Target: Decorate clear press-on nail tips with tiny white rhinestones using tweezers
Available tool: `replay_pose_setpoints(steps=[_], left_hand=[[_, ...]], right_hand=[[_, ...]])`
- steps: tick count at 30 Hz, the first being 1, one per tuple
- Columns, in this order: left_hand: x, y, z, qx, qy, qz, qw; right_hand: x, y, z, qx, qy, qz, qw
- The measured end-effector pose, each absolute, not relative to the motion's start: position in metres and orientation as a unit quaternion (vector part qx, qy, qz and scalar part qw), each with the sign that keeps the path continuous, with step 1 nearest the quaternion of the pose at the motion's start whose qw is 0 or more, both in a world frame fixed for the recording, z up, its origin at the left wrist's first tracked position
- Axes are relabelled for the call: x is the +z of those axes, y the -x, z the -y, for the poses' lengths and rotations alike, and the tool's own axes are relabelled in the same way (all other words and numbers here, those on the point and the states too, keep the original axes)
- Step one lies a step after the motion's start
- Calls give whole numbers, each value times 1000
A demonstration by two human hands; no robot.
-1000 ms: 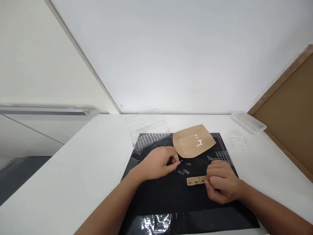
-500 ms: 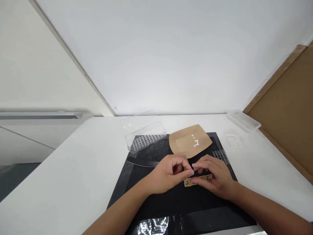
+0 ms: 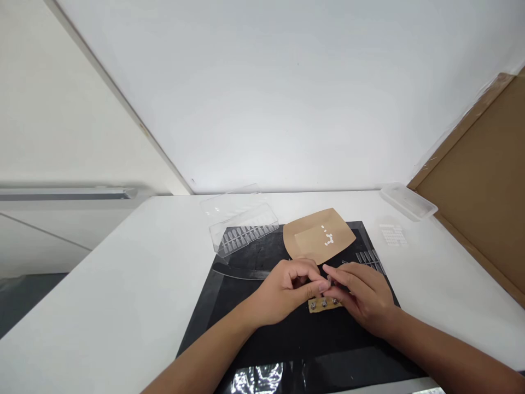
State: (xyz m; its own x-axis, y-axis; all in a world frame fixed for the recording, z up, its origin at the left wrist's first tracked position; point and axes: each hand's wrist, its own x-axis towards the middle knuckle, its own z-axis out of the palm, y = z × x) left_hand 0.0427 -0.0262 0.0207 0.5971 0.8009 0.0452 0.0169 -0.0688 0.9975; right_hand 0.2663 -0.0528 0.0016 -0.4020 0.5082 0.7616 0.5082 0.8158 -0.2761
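My left hand (image 3: 283, 290) is closed in a pinch, thumb against forefinger, on something small that I cannot make out. My right hand (image 3: 363, 293) meets it from the right, its fingertips close together around the same spot; what lies between them is too small to name. Just below the fingertips, a tan strip (image 3: 319, 307) with small round metallic pieces on it rests on the black mat (image 3: 295, 345). The right hand covers the strip's right end. Behind the hands lies a brown paper sheet (image 3: 307, 235) with small white pieces on it.
A clear tray of nail-shaped tips (image 3: 246, 232) sits at the mat's back left, with a clear lid (image 3: 229, 202) behind it. A dark curved file (image 3: 238, 272) is left of my hands. More clear tips (image 3: 369, 258) lie right. A clear box (image 3: 408, 202) stands back right.
The right thumb has lifted off the tan strip up to the left fingertips, uncovering more of the strip's metallic pieces. Both hands have shifted slightly.
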Motion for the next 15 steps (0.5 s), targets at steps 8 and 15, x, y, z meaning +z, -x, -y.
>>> replay_pose_setpoints(steps=[8,15], left_hand=[[36,-27,19,266,-811,-321,410],[55,34,-2,4,-843,-475,253]], right_hand=[[6,-268,46,33,327,831,448],[1,-281,33,131,395,781,465]])
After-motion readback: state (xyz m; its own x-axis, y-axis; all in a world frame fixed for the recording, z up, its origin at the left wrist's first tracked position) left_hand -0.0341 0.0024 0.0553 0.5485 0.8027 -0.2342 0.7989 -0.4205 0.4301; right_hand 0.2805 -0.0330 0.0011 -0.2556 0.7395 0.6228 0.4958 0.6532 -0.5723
